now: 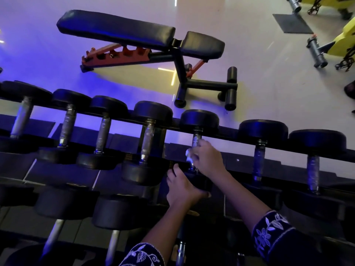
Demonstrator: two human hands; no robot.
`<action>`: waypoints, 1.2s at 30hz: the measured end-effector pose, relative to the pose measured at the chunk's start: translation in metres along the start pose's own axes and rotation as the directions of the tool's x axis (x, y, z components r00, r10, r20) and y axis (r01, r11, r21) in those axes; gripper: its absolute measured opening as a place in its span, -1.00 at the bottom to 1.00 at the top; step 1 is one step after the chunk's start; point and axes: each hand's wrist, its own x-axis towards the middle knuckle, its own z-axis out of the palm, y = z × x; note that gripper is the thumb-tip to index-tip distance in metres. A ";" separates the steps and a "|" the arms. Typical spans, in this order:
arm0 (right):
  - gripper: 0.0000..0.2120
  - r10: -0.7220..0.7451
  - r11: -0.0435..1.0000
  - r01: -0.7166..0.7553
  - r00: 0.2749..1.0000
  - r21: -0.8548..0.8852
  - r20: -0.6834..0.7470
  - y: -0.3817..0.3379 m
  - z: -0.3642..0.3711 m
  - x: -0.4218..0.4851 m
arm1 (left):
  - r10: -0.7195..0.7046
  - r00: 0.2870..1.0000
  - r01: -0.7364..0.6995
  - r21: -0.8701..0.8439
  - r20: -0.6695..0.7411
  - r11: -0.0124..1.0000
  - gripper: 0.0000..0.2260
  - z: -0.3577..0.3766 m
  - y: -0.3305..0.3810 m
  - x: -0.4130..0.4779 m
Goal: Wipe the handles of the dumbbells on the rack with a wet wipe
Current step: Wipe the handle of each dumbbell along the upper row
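Note:
A row of black dumbbells with metal handles lies across the top tier of the rack point(230, 134). My right hand point(208, 157) is curled round the handle of the fifth dumbbell point(199, 120) from the left, with a white wet wipe point(189, 155) pressed between my fingers and the handle. My left hand point(181, 186) grips that dumbbell's near head point(199, 181) from the left side. Most of the handle is hidden under my right hand; only its top end shows.
More dumbbells point(66, 202) sit on the lower tier below. Beyond the rack stands a black adjustable bench point(142, 35) with a red frame on the pale floor. Yellow gym machines point(343, 41) and a dark mat point(292, 24) are at the far right.

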 end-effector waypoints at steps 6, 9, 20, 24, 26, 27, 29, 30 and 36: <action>-0.85 0.002 0.997 -0.013 0.991 -0.082 -0.131 -0.004 -0.011 0.023 | -0.014 1.000 0.014 0.036 -0.005 0.999 0.27 -0.001 0.002 -0.003; -0.78 -0.091 0.987 0.100 0.993 -0.124 0.074 -0.011 0.000 -0.004 | -0.004 1.000 0.004 0.020 0.007 1.000 0.27 -0.001 0.001 -0.001; -0.86 -0.096 0.983 0.095 0.995 -0.160 0.001 -0.015 0.001 0.010 | -0.008 1.000 0.008 0.033 0.000 0.999 0.26 -0.002 0.004 -0.004; -0.84 0.002 0.997 0.000 1.000 -0.075 0.027 -0.004 -0.004 0.008 | -0.001 1.000 0.001 0.023 -0.005 1.000 0.26 -0.001 0.004 -0.003; -0.87 0.127 0.992 -0.121 0.979 0.048 -0.157 0.004 -0.010 0.022 | -0.013 1.000 0.014 0.035 -0.014 0.999 0.25 0.000 0.004 -0.004; -0.87 0.145 0.989 -0.135 0.973 0.067 -0.181 0.003 -0.011 0.027 | -0.017 1.000 0.017 0.038 -0.016 0.999 0.25 0.000 0.004 -0.003; -0.86 0.013 0.999 -0.017 0.997 -0.041 -0.076 -0.005 -0.004 0.027 | -0.015 1.000 0.015 0.038 -0.009 0.999 0.25 0.000 0.004 -0.004; -0.85 -0.060 0.993 0.061 0.998 -0.096 0.014 -0.010 0.001 0.022 | -0.012 1.000 0.012 0.031 -0.004 0.999 0.25 0.000 0.003 -0.004; -0.85 0.039 0.994 -0.016 0.974 0.105 -0.222 0.012 0.013 -0.003 | -0.005 1.000 0.006 0.031 -0.018 0.999 0.25 0.001 0.003 -0.003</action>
